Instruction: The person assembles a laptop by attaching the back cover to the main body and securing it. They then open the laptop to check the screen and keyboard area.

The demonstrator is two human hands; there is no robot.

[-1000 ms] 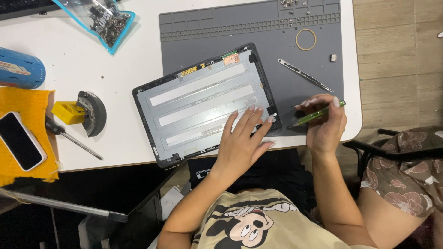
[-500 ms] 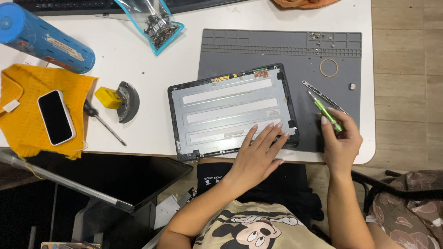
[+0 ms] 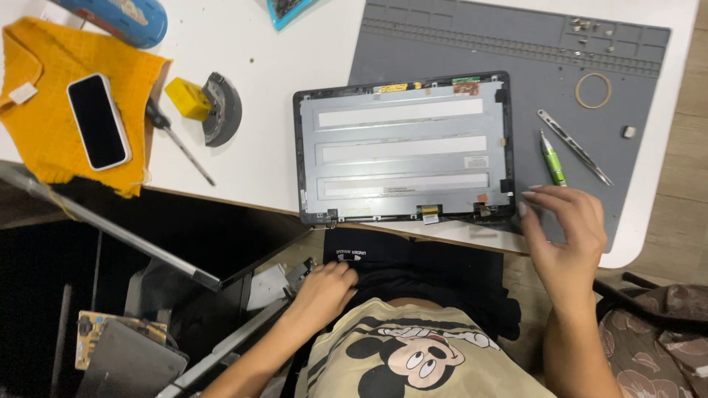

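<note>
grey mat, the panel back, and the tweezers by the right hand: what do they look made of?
Grey mat: looks like matte silicone or rubber, with moulded ridges and small trays, no glare.
Panel back: probably sheet metal, dull silver with pressed bands, in a dark frame that looks plastic.
Tweezers: likely steel, thin and bright with a slight shine.
The right hand hovers beside the panel's corner.

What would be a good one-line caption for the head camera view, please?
Right hand rests beside an opened laptop screen panel on a grey mat; left hand down in the lap.
</note>
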